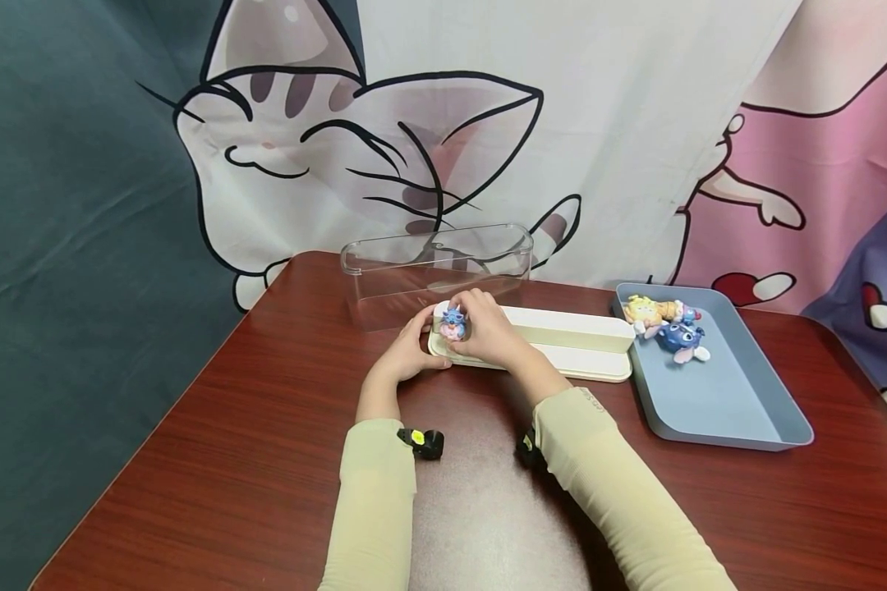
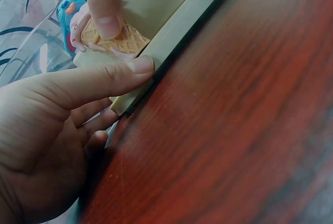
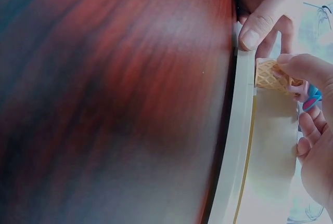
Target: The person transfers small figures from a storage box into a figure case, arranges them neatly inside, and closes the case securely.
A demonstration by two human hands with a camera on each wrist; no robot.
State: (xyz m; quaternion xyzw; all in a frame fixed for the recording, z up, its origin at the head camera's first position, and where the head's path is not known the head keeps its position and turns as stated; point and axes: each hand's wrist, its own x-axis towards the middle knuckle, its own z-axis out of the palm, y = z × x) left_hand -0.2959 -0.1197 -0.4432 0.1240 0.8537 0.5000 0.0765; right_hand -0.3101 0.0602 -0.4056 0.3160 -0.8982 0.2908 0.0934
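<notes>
Both forearms, in pale yellow sleeves, reach forward from the near edge of the worktop (image 1: 214,460) and meet at the left end of a cream stepped base (image 1: 562,345) that lies across the worktop's middle. The right hand (image 1: 488,328) comes in from the right with its wrist low and its fingers arched over a small toy figure (image 1: 453,322), blue with pink and seated in a waffle cone. Its grip is clamped on the figure: in the left wrist view a fingertip (image 2: 106,11) presses on the cone (image 2: 117,39), and in the right wrist view the thumb lies over the cone's top while the other fingers curl behind. The figure stands on the base's left end, by its corner.

The left hand (image 1: 406,349) lies beside it, palm turned inward. Its thumb (image 2: 114,76) is stretched straight along the base's front rim at the corner, touching it, and its other fingers are loosely curled beneath against the worktop, closed on nothing.

Just behind the hands stands a clear plastic cover (image 1: 436,263), near the far edge. Near the right edge lies a blue-grey tray (image 1: 717,402) with two more figures in its far end, one yellow (image 1: 646,310), one dark blue (image 1: 680,338), touching each other.
</notes>
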